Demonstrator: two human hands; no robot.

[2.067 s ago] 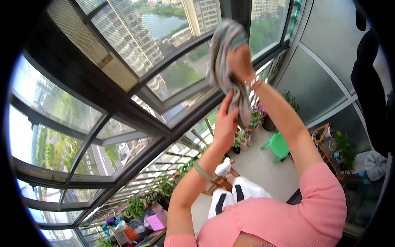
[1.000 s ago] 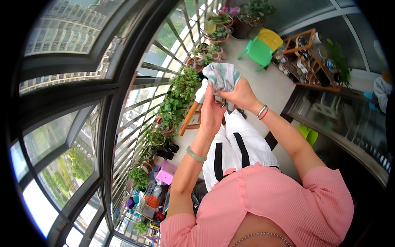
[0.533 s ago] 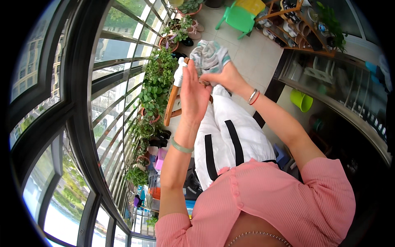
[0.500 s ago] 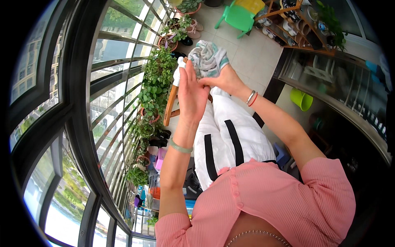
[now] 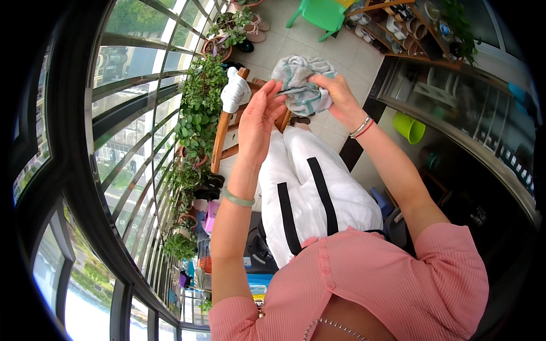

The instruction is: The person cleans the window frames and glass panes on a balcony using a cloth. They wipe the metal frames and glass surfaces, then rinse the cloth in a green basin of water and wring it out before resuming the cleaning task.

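A bunched-up cloth [image 5: 298,71], pale grey with green stripes, hangs in front of me above my legs. My right hand [image 5: 342,100] grips it from the right, thumb pressed into the folds. My left hand [image 5: 259,120] is raised just left of the cloth, its fingers apart and slightly bent. Whether its fingertips touch the cloth's edge, I cannot tell. Beyond my left hand stands a wooden frame [image 5: 220,139] of a seat or stand, with a white fabric-like item [image 5: 235,92] draped over its top corner.
Leafy potted plants [image 5: 196,119] line the barred window [image 5: 133,108] on the left. Pink shoes [image 5: 257,28] lie on the tiles at the far side, near a green plastic chair [image 5: 318,16]. A shoe rack [image 5: 406,28] and a lime-green bucket [image 5: 408,128] are to the right.
The cloth has moved slightly right in my right hand and shows different folds. My left hand has drawn apart from my right hand. The view has shifted, exposing more of the white item.
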